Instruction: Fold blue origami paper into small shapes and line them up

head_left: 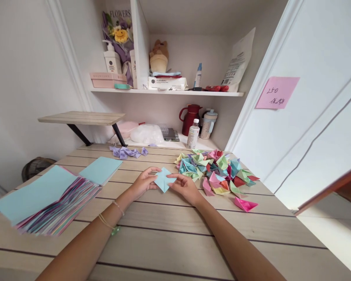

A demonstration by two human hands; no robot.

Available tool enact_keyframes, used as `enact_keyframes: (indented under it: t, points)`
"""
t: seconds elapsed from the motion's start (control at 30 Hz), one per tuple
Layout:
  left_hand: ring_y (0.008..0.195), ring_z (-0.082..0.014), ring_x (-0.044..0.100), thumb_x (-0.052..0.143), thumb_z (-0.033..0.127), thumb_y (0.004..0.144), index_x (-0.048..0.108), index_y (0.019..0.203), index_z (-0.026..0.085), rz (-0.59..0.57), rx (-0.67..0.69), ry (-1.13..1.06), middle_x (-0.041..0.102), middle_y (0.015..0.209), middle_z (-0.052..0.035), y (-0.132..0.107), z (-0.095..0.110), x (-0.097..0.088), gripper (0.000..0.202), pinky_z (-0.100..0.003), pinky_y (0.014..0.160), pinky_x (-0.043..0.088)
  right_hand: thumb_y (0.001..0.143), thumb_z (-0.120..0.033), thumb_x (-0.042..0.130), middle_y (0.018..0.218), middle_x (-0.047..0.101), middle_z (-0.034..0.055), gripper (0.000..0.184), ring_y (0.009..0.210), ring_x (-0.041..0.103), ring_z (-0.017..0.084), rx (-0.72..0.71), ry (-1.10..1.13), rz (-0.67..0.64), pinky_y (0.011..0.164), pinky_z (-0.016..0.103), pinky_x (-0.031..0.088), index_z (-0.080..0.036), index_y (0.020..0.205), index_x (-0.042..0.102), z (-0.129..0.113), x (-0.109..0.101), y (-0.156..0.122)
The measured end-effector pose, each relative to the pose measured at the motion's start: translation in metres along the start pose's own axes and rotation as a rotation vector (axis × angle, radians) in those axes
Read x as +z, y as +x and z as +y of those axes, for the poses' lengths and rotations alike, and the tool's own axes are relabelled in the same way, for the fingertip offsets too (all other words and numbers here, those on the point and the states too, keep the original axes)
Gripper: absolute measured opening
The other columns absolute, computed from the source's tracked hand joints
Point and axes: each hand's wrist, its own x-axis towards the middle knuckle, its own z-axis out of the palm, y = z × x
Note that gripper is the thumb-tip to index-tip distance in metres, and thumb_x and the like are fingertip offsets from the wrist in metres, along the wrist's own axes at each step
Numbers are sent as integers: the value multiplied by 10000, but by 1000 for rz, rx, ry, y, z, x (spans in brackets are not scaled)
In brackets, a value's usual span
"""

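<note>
A light blue piece of folded paper, diamond-shaped with crease lines, is held between my two hands just above the table. My left hand pinches its left corner between thumb and fingers. On the opposite side, my right hand grips the right corner the same way. To the right lies a heap of folded paper boats in many colours, with a bright pink boat apart at its near edge. A fanned stack of coloured paper rests on the left, beside a smaller light blue stack.
Purple folded papers lie at the back of the slatted table. A small raised stand is at back left. A bottle, a red jug and a tumbler stand under the shelf.
</note>
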Motion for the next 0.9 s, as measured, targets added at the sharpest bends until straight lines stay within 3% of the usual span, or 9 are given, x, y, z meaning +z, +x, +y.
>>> enact_keyframes:
  t: [0.13, 0.27, 0.4, 0.53, 0.67, 0.8, 0.9]
  points:
    - [757, -177, 623, 674, 251, 656, 602, 975, 112, 6, 5, 43, 648, 879, -106, 2, -5, 2, 355, -332, 750, 480, 516, -280, 770, 750, 648, 9, 553, 694, 606, 158, 48, 75, -17, 695, 311, 469, -196, 1029, 583, 3, 1, 0]
    - [731, -161, 619, 695, 259, 632, 604, 1004, 123, 11, 29, 114, 657, 848, -83, 2, -7, 3, 406, -304, 725, 473, 548, -320, 747, 760, 658, 11, 438, 692, 595, 152, 29, 82, 33, 695, 305, 460, -188, 948, 626, 3, 1, 2]
    - [685, -144, 609, 698, 261, 625, 601, 964, 111, -18, 85, 218, 658, 817, -76, 2, -11, 6, 383, -266, 671, 466, 626, -391, 679, 688, 635, 5, 248, 633, 549, 130, -21, 3, 150, 613, 255, 428, -168, 730, 653, 4, 1, 4]
    - [686, -146, 604, 713, 238, 607, 505, 1047, 141, -41, 149, 231, 655, 796, -58, -1, -15, 15, 496, -259, 646, 459, 665, -423, 635, 513, 517, -30, 300, 499, 433, 86, -76, -120, 304, 494, 215, 340, -150, 554, 579, 4, 2, 5]
    - [652, -144, 599, 703, 246, 622, 409, 1124, 159, 8, 176, 262, 648, 728, -36, -3, -17, 22, 588, -254, 614, 453, 635, -436, 653, 489, 483, -34, 333, 470, 389, 77, -52, -171, 306, 457, 208, 301, -146, 516, 542, 1, 5, 4]
    - [666, -164, 608, 701, 273, 619, 422, 1148, 147, 72, 180, 327, 652, 729, -44, -3, -18, 24, 611, -277, 628, 460, 630, -464, 645, 452, 450, -43, 349, 434, 352, 70, -25, -208, 301, 413, 203, 259, -151, 525, 530, 0, 8, 3]
    - [767, -195, 615, 700, 280, 615, 518, 1047, 134, 55, 186, 354, 656, 839, -82, -3, -20, 26, 492, -303, 687, 468, 618, -471, 652, 413, 408, -65, 351, 397, 313, 61, -18, -233, 355, 384, 196, 217, -163, 555, 498, 2, 9, 3]
